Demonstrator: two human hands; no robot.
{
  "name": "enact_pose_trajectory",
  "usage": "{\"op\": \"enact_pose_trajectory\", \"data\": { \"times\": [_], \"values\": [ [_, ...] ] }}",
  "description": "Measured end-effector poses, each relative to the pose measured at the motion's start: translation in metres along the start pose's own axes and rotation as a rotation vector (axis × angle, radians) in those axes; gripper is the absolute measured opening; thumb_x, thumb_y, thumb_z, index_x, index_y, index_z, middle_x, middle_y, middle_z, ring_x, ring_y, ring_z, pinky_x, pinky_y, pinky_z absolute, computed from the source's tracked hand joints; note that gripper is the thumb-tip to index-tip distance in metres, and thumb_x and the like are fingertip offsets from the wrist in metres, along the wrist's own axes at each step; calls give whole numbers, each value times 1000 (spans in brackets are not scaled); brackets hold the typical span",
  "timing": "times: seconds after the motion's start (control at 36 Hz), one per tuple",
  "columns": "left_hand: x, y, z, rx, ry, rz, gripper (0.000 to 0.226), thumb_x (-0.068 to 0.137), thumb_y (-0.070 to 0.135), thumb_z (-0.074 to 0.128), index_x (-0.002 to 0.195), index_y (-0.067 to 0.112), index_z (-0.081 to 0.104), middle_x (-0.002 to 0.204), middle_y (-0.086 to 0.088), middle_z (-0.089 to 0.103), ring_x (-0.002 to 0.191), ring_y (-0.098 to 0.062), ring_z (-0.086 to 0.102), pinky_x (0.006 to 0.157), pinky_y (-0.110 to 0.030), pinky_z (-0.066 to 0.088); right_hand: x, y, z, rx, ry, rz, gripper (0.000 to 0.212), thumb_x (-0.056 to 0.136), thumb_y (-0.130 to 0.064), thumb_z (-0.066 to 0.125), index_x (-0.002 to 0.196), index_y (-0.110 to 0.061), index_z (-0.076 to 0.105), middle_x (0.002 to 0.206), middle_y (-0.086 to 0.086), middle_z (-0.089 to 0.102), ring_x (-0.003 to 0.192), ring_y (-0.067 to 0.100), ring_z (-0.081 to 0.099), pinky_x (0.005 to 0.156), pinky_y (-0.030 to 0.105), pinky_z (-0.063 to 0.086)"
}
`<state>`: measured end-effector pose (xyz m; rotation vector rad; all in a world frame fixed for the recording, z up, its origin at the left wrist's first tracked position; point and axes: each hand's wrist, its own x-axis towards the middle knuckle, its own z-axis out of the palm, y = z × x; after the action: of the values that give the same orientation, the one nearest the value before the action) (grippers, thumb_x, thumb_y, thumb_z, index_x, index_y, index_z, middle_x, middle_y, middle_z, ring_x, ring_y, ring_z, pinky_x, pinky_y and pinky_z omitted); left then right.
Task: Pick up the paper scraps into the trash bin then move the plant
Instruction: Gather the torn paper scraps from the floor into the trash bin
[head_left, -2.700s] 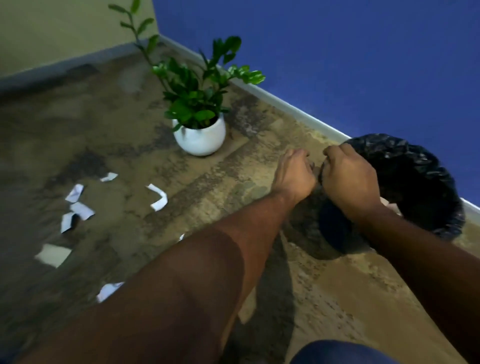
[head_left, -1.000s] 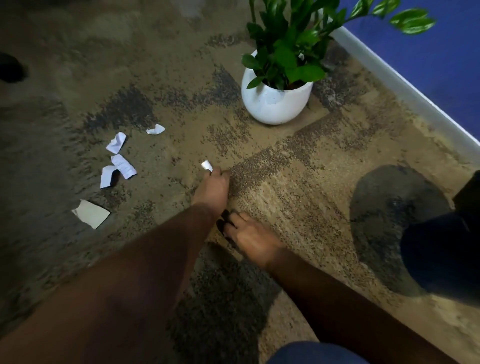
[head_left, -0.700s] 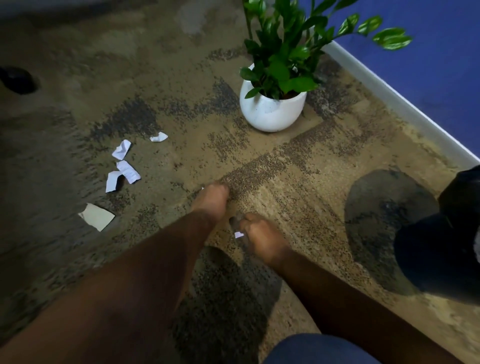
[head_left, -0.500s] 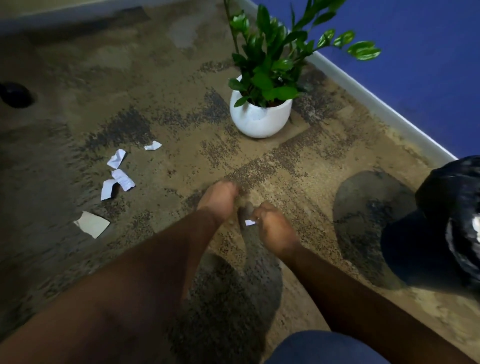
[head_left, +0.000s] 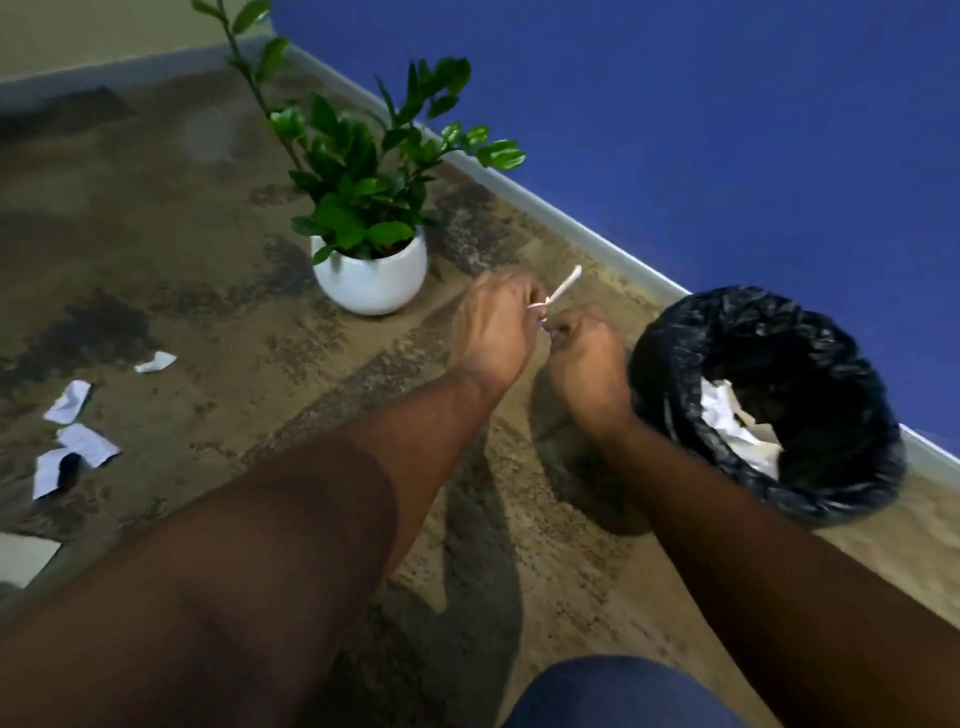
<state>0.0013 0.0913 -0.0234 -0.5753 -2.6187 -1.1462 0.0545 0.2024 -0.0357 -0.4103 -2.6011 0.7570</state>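
Loose paper scraps (head_left: 78, 441) lie on the floor (head_left: 208, 260) at far left; the plant (head_left: 370, 260) stands untouched nearer the wall. Beside it our left hand (head_left: 493, 332) pinches a thin scrap (head_left: 561, 286) — the right hand (head_left: 587, 353) is curled close against it, whether holding paper we cannot tell. Just right of them sits the trash bin (head_left: 675, 353), paper already inside. We carry both hands over the opening before letting go — light scraps drift.
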Motion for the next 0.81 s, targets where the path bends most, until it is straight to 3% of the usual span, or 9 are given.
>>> {"op": "enact_pose_trajectory", "data": {
  "times": [0.19, 0.36, 0.47, 0.61, 0.67, 0.72, 0.81],
  "values": [
    [6, 86, 38, -168, -69, 119, 5, 90, 19, 67, 91, 19, 72, 93, -1, 68, 86, -22, 64, 76, -39, 53, 12, 35, -82, -79, 202, 70, 28, 83, -1, 53, 91, -13, 77, 95, 6, 67, 86, 18, 61, 76, 26, 45],
    [-16, 134, 75, -241, -143, 165, 8, 91, 14, 62, 95, 21, 62, 87, 1, 65, 79, -21, 62, 67, -37, 53, -1, 82, -126, -197, 255, 211, 20, 89, -4, 55, 85, -7, 73, 95, 8, 63, 76, 15, 53, 57, 9, 33],
    [-24, 148, 91, -232, -195, 225, 22, 88, 3, 61, 83, 21, 50, 79, 2, 61, 69, -18, 59, 56, -38, 51, -15, 110, -142, -289, 231, 280, 23, 92, -3, 51, 87, -4, 73, 99, 11, 68, 80, 21, 60, 65, 24, 40],
    [-27, 153, 102, -215, -294, 248, 20, 88, 6, 68, 82, 22, 57, 82, 7, 63, 69, -8, 59, 56, -27, 49, -28, 133, -151, -326, 203, 366, 23, 92, -3, 51, 81, -5, 71, 101, 11, 67, 81, 23, 63, 70, 24, 43],
    [-28, 152, 105, -220, -343, 241, 13, 88, 11, 71, 87, 21, 62, 85, 5, 65, 73, -8, 60, 60, -27, 52, -31, 135, -151, -291, 190, 414, 21, 95, -5, 51, 88, -10, 71, 102, 9, 67, 85, 26, 68, 72, 28, 51],
    [-29, 150, 106, -222, -388, 245, 12, 87, 11, 71, 88, 20, 65, 85, 4, 65, 73, -8, 60, 62, -29, 54, -33, 133, -151, -285, 185, 449, 26, 96, -6, 51, 112, -9, 71, 111, 11, 70, 86, 27, 69, 76, 37, 58],
    [-29, 141, 102, -210, -384, 248, 13, 89, 14, 69, 82, 22, 62, 86, 5, 62, 72, -9, 58, 64, -32, 55, -33, 128, -150, -289, 208, 462, 36, 95, -7, 49, 127, -12, 64, 116, 15, 69, 89, 30, 68, 79, 42, 58]
  ]
}}
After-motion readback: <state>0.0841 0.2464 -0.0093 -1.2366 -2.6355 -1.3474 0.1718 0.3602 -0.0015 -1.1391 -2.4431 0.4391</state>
